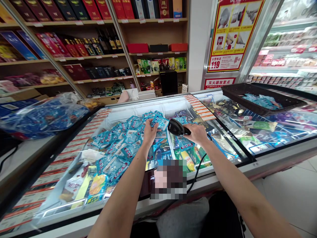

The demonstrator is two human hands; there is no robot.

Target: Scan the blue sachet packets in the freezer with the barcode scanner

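My right hand (196,133) grips a black handheld barcode scanner (175,127) by its handle, its head turned left. A small blue packet (160,122) is pinched in my left hand (150,131), right in front of the scanner. Many similar blue packets (130,133) lie in a loose heap on the glass top of the chest freezer (81,205), mostly around and left of my left hand. A few more of them lie behind and below the scanner. From the scanner a black cable (198,168) runs down over the freezer's front edge.
A clear plastic bag of blue packets (47,115) stands at the left. On the right, a dark tray (274,98) holds more packets. Wooden shelves (96,57) with boxes and bottles rise behind. Wrapped frozen goods (260,124) show through the glass.
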